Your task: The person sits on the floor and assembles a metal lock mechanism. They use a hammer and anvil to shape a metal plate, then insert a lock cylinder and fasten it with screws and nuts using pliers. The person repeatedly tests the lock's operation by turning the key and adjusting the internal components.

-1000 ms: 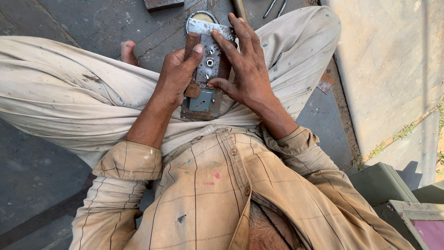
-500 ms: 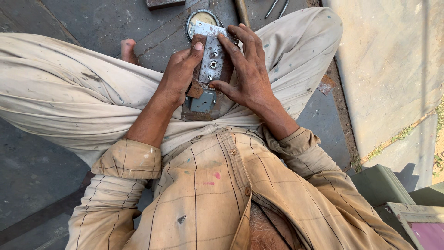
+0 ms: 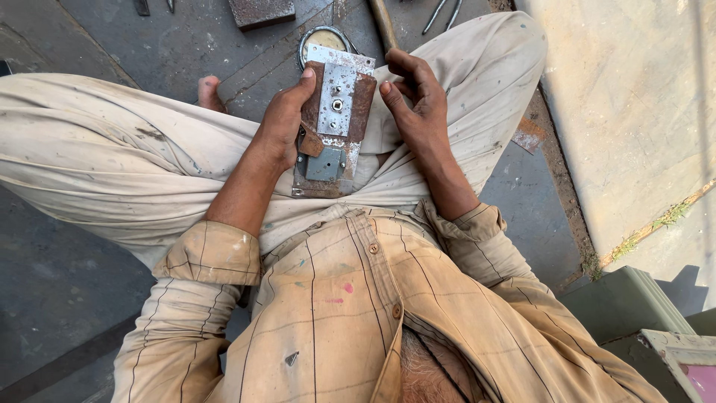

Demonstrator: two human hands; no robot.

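Right hand (image 3: pixel 418 101) lifted off rusty lock plate (image 3: pixel 334 123), left hand (image 3: pixel 283 119) gripping its left edge

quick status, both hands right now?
Left hand: closed on the left edge of the rusty metal lock plate, holding it up.
Right hand: fingers loosely curled, beside the plate's right edge; contact cannot be told, nothing gripped.

A rough outdoor work spot, it looked like, dusty dark floor (image 3: pixel 89 298), metal tools (image 3: pixel 440 13) lying about, rusty metal block (image 3: pixel 261 11), worn wall (image 3: pixel 619 112).
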